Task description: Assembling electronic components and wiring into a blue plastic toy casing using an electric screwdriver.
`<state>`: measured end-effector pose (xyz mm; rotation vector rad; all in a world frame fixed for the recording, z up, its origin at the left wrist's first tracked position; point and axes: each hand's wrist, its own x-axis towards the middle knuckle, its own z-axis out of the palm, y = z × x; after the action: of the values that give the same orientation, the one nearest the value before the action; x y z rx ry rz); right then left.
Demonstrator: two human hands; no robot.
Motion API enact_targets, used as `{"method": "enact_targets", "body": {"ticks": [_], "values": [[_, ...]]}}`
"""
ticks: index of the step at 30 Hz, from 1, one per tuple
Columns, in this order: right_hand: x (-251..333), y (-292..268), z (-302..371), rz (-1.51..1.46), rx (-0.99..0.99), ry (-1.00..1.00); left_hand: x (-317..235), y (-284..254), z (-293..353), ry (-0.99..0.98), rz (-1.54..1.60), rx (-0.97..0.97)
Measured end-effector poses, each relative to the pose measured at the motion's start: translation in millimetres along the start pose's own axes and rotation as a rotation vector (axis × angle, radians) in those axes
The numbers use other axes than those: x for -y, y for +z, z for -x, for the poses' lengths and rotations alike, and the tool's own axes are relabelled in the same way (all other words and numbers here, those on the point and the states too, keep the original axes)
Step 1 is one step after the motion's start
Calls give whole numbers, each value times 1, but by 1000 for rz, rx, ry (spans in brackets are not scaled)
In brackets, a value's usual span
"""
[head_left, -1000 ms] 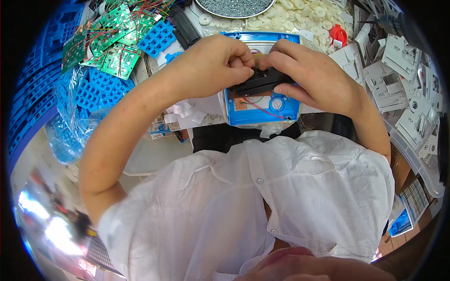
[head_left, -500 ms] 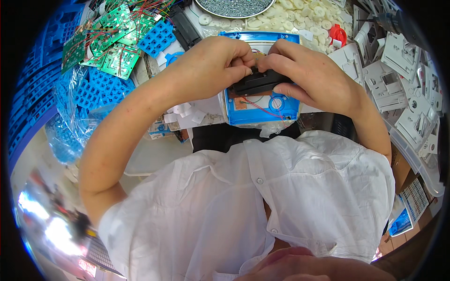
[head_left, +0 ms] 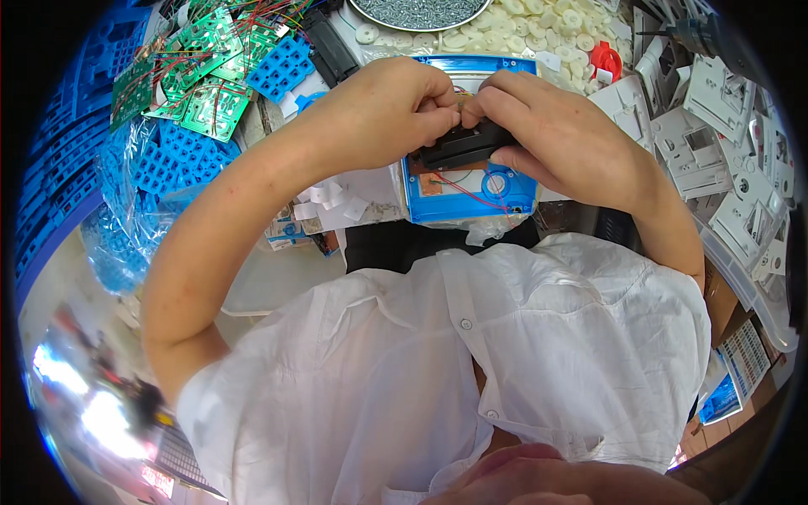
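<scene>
A black plastic box-like part [head_left: 461,150] is in my right hand [head_left: 551,126], the thumb along its near side and the fingers over its far end. The fingertips of my left hand [head_left: 400,114] pinch together at the part's far left edge, against the right fingertips; what they pinch is too small to make out. Beneath both hands lies an open blue plastic casing [head_left: 473,210] with a copper-coloured board [head_left: 431,185], red wires [head_left: 471,195] and a round blue ring inside. Its middle is hidden by my hands and the black part.
Green circuit boards with wires [head_left: 210,105] and blue keypads [head_left: 282,69] are heaped at the left. At the back stand a round tray of small screws [head_left: 421,13] and many cream plastic discs [head_left: 522,29]. White panels [head_left: 694,151] fill a bin at the right, near a dark power tool [head_left: 715,42].
Both hands have shifted very slightly, and the black part has tilted a little between them. The blue casing sits marginally farther away.
</scene>
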<state>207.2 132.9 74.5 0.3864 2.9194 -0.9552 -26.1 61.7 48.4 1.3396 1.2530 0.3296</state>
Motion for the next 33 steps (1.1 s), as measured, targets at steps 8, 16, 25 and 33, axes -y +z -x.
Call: {"method": "enact_targets", "body": {"ticks": [8,16,25,33], "values": [[0,2,4,-69,-71,14,-16,3,0,88,-306,-130],[3,-3,4,-74,-10,65,-12,-4,0,63,-258,-68],[-4,3,12,-99,-114,-6,-6,-9,3,406,-499,-108],[-5,5,12,-98,-139,-12,-3,-7,7,504,-735,-149]]}}
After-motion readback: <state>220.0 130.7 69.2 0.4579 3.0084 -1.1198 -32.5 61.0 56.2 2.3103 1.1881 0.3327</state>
